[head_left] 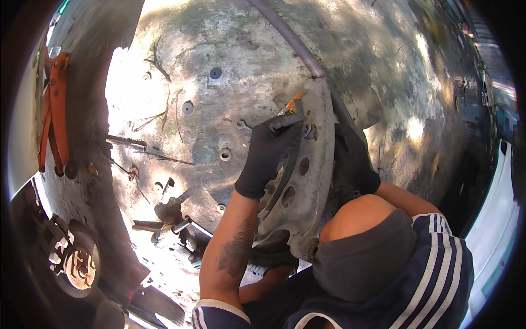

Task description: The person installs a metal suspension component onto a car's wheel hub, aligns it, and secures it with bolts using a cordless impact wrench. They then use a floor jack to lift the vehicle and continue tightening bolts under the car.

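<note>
A long grey car subframe point(320, 181) with several holes stands on end in front of me, between my hands. My left hand point(274, 148), in a black glove, is closed at its left side, thumb and fingers curled next to a round bolt-like fitting point(310, 131). An orange object point(296, 102) with a silvery part shows just past the fingers; whether they hold it I cannot tell. My right hand point(356, 162), also gloved in black, grips the right edge of the subframe, its fingertips mostly hidden. From the top of the subframe a dark tube point(290, 41) runs away along the floor.
Washers point(224, 154), a small wrench point(244, 126) and twigs lie on the stained concrete. Dark metal tools point(189, 233) sit left of my left forearm. At far left are an orange jack point(55, 109) and a wheel hub point(82, 268). A white panel point(493, 236) borders the right.
</note>
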Demonstrator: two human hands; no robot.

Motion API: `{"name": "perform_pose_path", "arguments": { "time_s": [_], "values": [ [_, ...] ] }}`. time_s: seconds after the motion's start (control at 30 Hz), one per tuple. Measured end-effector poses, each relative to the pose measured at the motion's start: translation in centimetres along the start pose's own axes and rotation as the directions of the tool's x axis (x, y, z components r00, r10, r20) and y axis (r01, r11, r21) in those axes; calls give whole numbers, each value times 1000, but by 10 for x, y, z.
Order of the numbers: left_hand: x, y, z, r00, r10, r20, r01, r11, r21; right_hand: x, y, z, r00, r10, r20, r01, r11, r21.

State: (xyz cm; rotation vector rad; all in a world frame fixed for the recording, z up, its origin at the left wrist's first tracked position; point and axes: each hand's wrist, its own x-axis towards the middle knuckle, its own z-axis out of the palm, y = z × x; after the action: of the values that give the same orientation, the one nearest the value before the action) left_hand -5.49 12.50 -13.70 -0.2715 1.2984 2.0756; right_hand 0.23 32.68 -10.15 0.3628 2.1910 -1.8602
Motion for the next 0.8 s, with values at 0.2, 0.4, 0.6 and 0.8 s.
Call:
{"name": "perform_pose_path", "arguments": {
  "time_s": [0.2,0.4,0.6,0.8],
  "values": [
    [-2,7,-3,1000,23,13,-24,996,91,-1,15,6,971,-239,-3,225,920,-322],
    [0,7,-1,999,43,-12,-39,964,264,0,14,5,976,-218,11,206,903,-378],
    [2,1,-10,999,25,47,-32,988,150,7,22,0,975,-216,59,223,910,-351],
    [0,6,-8,994,60,89,-78,974,214,7,16,-3,979,-188,74,202,919,-338]
  ]
}}
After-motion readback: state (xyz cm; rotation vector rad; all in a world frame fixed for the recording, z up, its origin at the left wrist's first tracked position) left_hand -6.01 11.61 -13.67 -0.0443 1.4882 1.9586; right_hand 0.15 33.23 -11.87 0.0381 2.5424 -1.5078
